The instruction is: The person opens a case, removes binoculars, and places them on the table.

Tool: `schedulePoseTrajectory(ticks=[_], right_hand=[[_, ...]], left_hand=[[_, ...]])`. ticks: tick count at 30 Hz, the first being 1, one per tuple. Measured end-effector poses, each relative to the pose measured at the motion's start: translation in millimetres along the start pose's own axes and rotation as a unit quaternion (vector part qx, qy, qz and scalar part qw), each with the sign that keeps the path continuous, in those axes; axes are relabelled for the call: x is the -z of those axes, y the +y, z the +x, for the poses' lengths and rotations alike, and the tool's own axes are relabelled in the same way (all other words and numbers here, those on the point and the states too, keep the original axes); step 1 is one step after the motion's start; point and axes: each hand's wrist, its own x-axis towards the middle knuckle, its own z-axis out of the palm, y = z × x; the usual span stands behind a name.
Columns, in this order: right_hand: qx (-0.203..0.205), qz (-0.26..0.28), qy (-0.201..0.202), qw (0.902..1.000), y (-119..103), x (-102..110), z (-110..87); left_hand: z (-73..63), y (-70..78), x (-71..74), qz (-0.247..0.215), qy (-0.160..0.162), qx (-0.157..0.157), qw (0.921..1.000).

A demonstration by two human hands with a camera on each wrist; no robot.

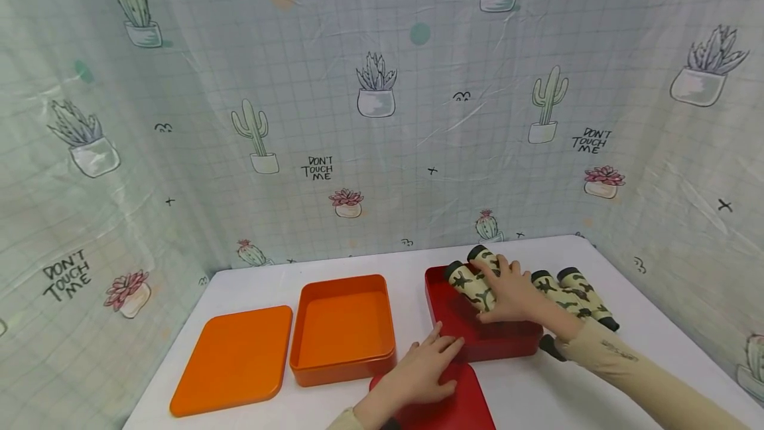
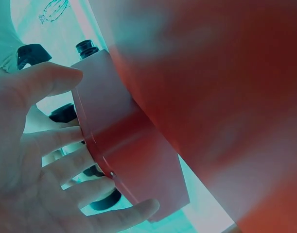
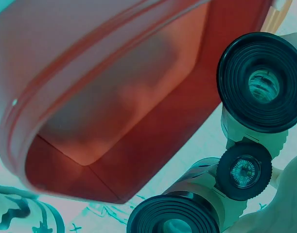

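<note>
Over the red box (image 1: pixel 498 348), my right hand (image 1: pixel 516 294) grips a pair of camouflage binoculars (image 1: pixel 474 287). They lie slanted across the box's far rim. The right wrist view shows the binoculars' black eyepieces (image 3: pixel 260 82) with a small compass (image 3: pixel 244 171) between them, beside the open box. My left hand (image 1: pixel 424 367) is at the box's near left corner, above a red lid (image 1: pixel 471 403). In the left wrist view its spread fingers (image 2: pixel 65 165) lie along the box's side wall (image 2: pixel 129 155); whether every fingertip touches is unclear.
More camouflage binoculars (image 1: pixel 558 294) lie right of the red box. A dark round end (image 1: pixel 552 348) shows by my right forearm, partly hidden. An open orange box (image 1: pixel 343 317) and a flat orange lid (image 1: pixel 235 360) lie on the left of the white table (image 1: pixel 256 287). A cactus-print curtain (image 1: pixel 298 85) surrounds it.
</note>
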Motion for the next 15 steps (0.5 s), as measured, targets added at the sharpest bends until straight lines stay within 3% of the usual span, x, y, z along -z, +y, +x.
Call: schedulePoseTrajectory(ticks=[15], right_hand=[[-0.011, -0.012, 0.02, 0.9997, 9, 21, -27.5]], left_hand=[[-0.4, -0.8, -2.7, 0.008, 0.012, -0.01, 0.9999]])
